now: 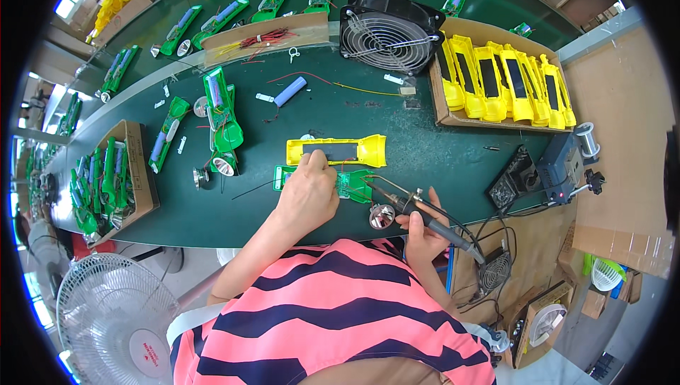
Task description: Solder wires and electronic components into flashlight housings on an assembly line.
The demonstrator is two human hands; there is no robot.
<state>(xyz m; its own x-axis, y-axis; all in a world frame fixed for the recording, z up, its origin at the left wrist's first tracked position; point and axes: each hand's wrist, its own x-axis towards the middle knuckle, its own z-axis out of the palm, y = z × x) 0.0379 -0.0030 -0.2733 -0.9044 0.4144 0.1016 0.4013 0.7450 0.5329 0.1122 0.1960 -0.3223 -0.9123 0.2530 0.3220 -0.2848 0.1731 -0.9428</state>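
Head view: right hand (423, 238), lower right of centre, firmly gripping iron (451, 235), pointing tip at board (354, 187); left hand (307, 192) covering board, fingers bunching, cannot tell hold; casing (347, 151) lying above.

Two hands (308, 190), one soldering iron (432, 223), one loose blue cell (290, 92), one black square fan (392, 31) and one wire spool (586, 140) are at the bench (177, 211). Two open cardboard boxes (482, 121) hold overlapping yellow casings (490, 77) and green assemblies (108, 172), too crowded to count.
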